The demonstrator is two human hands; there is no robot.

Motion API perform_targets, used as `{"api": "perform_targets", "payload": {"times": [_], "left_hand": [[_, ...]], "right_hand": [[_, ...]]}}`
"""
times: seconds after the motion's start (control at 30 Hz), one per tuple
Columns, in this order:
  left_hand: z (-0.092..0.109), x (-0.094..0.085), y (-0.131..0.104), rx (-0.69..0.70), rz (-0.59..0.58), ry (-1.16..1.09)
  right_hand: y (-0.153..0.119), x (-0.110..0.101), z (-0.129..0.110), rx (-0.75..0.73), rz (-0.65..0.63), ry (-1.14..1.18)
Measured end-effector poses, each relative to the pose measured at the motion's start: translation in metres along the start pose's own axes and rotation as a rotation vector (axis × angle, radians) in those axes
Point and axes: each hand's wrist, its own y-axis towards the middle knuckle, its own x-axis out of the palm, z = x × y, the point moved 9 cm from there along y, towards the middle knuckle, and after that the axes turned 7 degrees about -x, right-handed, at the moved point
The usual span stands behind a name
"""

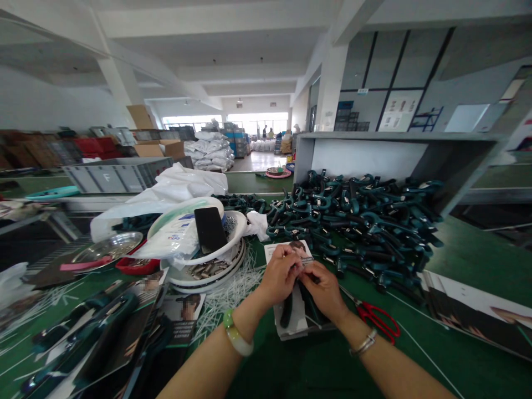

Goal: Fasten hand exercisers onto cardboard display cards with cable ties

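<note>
My left hand [282, 272] and my right hand [322, 285] meet over a printed card [272, 252] at the middle of the green table. Their fingers are closed in a pinch near the card's upper part; what is between the fingertips is too small to tell. Under the hands, a dark-handled tool [286, 311] lies on the card, partly covered by them. Red-handled scissors [378, 320] rest just right of my right hand. Thin white strips [233, 285] are spread to the left of my left hand.
Behind the hands is a large heap of dark green tools [366, 221]. Stacked printed cards [477, 316] lie at the right. On the left are a white bowl [239, 235] with a black phone [210, 230], a steel dish [128, 241], and carded tools [95, 332].
</note>
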Motion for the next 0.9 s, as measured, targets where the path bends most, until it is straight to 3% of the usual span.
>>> {"api": "perform_targets", "payload": {"times": [0.13,0.27,0.47,0.53,0.6,0.73,0.8,0.9], "left_hand": [[0.01,-0.004,-0.008,0.072,0.139,-0.021],[0.019,-0.002,-0.017,0.124,0.08,0.041],[-0.033,0.003,-0.032,-0.359,-0.112,0.137],[-0.044,0.01,-0.041,-0.476,-0.149,0.144],[-0.048,0.012,-0.047,-0.557,-0.105,0.146],[-0.048,0.016,-0.048,-0.616,-0.064,0.12],[-0.05,0.015,-0.044,-0.646,-0.08,0.12],[-0.054,0.013,-0.038,-0.7,-0.112,0.169]], "right_hand": [[0.009,0.015,0.006,0.045,-0.264,-0.322],[0.014,0.02,0.013,0.054,-0.35,-0.346],[0.008,0.003,-0.002,-0.216,-0.107,-0.16],[0.003,0.004,-0.013,-0.287,-0.157,-0.244],[-0.004,0.009,-0.024,-0.322,-0.254,-0.359],[-0.017,0.017,-0.032,-0.271,-0.436,-0.504],[-0.02,0.017,-0.03,-0.231,-0.457,-0.533],[-0.019,0.011,-0.027,-0.21,-0.388,-0.518]]}}
